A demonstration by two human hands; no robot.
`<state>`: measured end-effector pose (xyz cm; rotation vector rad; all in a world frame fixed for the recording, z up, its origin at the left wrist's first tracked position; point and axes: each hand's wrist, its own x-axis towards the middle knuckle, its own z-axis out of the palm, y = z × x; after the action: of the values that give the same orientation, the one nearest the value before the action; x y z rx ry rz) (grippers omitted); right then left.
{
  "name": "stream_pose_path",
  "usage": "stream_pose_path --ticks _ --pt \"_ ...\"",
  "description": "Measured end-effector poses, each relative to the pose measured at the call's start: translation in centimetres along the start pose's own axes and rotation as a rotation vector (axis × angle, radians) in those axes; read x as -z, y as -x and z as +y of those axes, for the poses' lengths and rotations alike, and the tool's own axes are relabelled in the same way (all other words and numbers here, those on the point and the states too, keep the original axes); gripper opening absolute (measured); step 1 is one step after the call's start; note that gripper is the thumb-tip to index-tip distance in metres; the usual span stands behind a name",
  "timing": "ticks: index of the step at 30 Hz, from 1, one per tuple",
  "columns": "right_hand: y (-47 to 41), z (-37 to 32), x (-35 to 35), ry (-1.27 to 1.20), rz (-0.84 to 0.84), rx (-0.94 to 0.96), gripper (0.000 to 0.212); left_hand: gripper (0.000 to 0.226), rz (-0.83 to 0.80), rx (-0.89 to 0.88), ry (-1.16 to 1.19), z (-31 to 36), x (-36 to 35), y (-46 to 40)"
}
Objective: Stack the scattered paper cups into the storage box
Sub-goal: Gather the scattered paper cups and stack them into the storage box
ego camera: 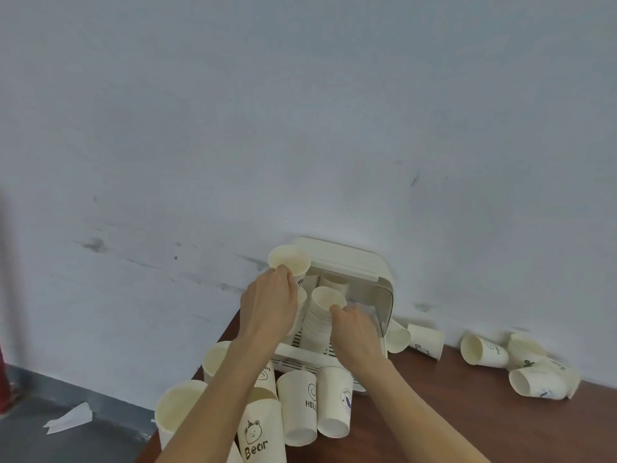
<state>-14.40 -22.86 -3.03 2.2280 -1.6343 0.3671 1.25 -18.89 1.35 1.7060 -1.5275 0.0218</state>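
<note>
From the head view, a cream storage box (364, 262) sits at the far edge of a brown table (467, 412), against a pale wall (300, 111), with its lid raised at the back. The left hand (270, 304) is over the box's left side, its fingers curled round an upright paper cup (289, 262) held at the box's upper left corner, open mouth toward the camera. The right hand (355, 325) reaches into the box's front right part, fingertips pinching the rim of the top cup of a tall stack of cups (322, 315) standing inside the box. More cups (337, 282) show deeper in the box, behind that stack. In front of the box, upside-down cups stand close together, one printed HELLO (297, 409) and one with a blue emblem (334, 402); nearer still are a Bear cup (260, 432) and two open cups (177, 412) at the table's left edge. Right of the box, cups lie on their sides (425, 340), and farther right a small heap of tipped cups (534, 372) rests beside the wall. Left of the table, a scrap of white paper (70, 419) lies on the grey floor (50, 396).
</note>
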Motion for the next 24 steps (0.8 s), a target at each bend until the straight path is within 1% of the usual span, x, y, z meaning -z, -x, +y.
stream_pose_path --ticks 1,2,3,5,12,17,19,24 --pt "0.2 0.0 -0.2 -0.028 -0.027 -0.005 0.031 0.031 0.004 -0.004 0.006 -0.1 -0.4 -0.3" --pt "0.3 0.0 -0.4 -0.037 -0.008 0.011 0.017 0.032 0.004 -0.01 0.01 -0.1 -0.8 -0.6" --pt "0.4 -0.2 -0.4 -0.036 -0.012 0.025 0.017 0.032 0.002 -0.016 0.011 -0.2 -1.2 -0.8" --pt "0.7 -0.3 -0.4 -0.034 -0.034 0.009 0.024 0.033 -0.016 -0.025 0.004 -0.4 -2.1 -0.9" --pt "1.0 -0.4 -0.6 -0.048 -0.022 0.005 0.04 0.031 -0.134 -0.013 -0.1 -2.3 -4.9 -1.0" --pt "1.1 -0.6 -0.8 -0.039 -0.047 -0.006 0.049 0.025 -0.225 0.027 -0.182 -2.3 -5.5 -1.5" --pt "1.1 -0.6 -1.0 -0.023 -0.049 -0.01 0.053 0.023 -0.27 0.044 -0.195 -2.1 -5.7 -1.6" --pt "1.3 -0.6 -1.2 -0.038 -0.057 -0.014 0.066 0.025 -0.323 0.052 -0.201 -1.7 -5.8 -1.3"
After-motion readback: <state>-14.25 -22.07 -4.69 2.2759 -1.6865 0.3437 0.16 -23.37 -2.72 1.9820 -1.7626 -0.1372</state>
